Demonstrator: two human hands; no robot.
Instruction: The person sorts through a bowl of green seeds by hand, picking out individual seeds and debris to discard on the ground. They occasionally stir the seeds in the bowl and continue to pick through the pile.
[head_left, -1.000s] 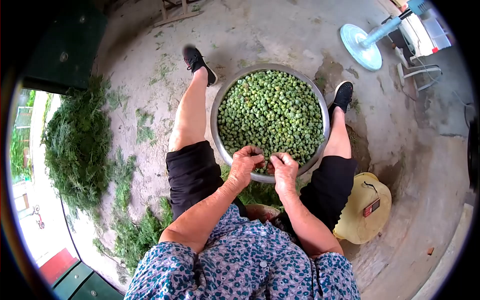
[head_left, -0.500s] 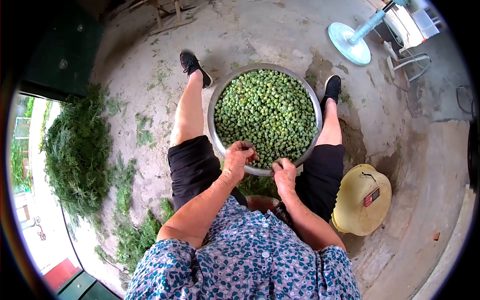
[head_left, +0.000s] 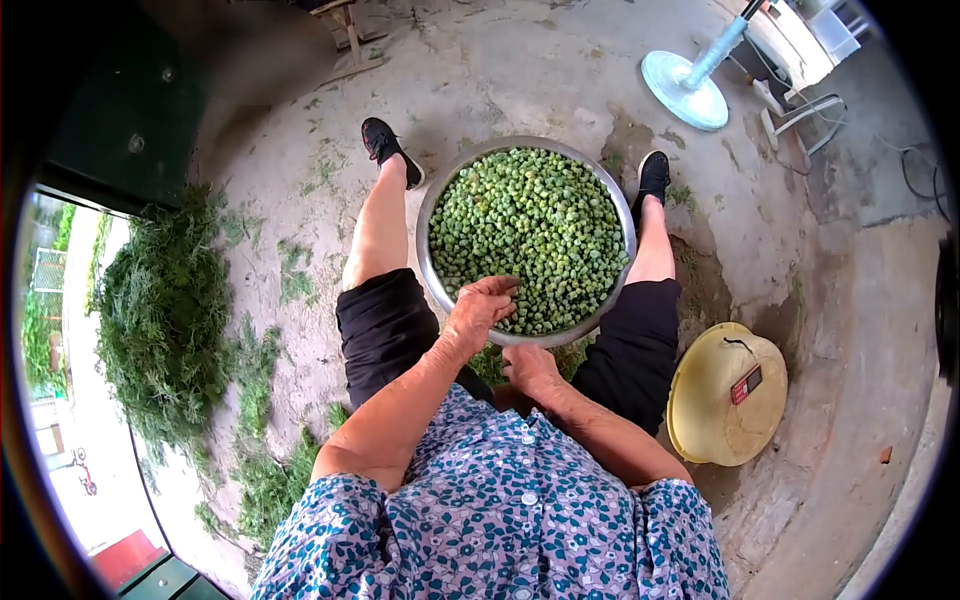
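Head view: your left hand (head_left: 478, 308) lies palm-down, fingers stretched out, on the green pods (head_left: 530, 235) at the metal basin's (head_left: 421, 245) near rim. Your right hand (head_left: 530, 368) sits just below the basin, and I cannot tell its grip.

The person wears a short-sleeved blouse (head_left: 500, 520), pale lilac-grey and printed all over with small teal and dark blue flowers (the sleeves (head_left: 335, 525) end above the elbows), closed down the front by small pale buttons (head_left: 521, 497), 2 of them showing. Black shorts (head_left: 385, 325) cover the thighs to about the knee. On the feet are 2 black low shoes (head_left: 385, 140). The left hand (head_left: 478, 305) and right hand (head_left: 530, 368) are bare.
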